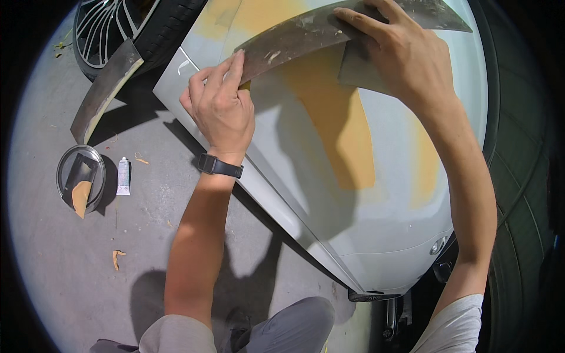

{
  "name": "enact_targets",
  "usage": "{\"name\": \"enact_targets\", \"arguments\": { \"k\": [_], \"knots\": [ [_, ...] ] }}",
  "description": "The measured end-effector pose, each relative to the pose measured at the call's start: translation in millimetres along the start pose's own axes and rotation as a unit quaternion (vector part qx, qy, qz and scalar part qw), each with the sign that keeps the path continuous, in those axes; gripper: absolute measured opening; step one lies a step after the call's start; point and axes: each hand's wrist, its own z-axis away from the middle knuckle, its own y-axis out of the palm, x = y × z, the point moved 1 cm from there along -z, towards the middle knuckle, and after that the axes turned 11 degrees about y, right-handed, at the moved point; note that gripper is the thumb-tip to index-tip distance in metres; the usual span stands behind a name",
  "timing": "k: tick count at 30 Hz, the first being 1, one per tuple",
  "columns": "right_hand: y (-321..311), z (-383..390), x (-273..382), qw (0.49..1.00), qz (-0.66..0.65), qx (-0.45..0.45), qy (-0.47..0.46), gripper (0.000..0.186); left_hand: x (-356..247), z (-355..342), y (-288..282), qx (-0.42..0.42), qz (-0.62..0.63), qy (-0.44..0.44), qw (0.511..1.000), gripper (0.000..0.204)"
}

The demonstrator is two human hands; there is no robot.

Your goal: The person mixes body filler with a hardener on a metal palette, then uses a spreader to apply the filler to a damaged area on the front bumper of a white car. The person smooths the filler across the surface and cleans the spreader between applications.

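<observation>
Blade (306,40), long, grey and bowed, is held over the white car panel (388,235), its long axis slanting up from left to right across the upper end of the broad yellow patch (341,132). Its lower left end is gripped by the left hand (220,112), fingers bunched close, thumb hidden. Further along, it's covered by the right hand (409,59), fingers spread, but can't tell if it's actually pinched there, tbh.
</observation>
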Motion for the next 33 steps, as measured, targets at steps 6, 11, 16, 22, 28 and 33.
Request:
{"name": "enact_targets", "arguments": {
  "k": [6,11,16,22,28,33],
  "knots": [
    [0,1,6,0.997,0.002,-0.072,-0.014,0.025,-1,1,9,-0.018,0.019,-0.010,1.000,0.059],
    [13,35,-3,0.997,-0.020,-0.072,0.021,0.027,-22,22,15,-0.003,0.037,-0.021,0.999,0.060],
    [31,80,-24,0.999,-0.005,-0.029,0.039,0.055,-58,61,15,0.026,0.059,-0.039,0.997,0.066],
    [26,132,-32,0.998,-0.016,0.026,0.056,0.063,-97,91,-5,0.063,0.104,-0.047,0.991,0.063],
    [6,82,-21,0.998,-0.005,-0.058,0.019,0.051,-58,52,-21,0.063,0.061,-0.032,0.996,0.071],
    [-5,8,-6,0.996,0.001,-0.088,-0.030,0.041,-15,4,-5,-0.003,0.034,-0.027,0.999,0.061]
  ]
}}
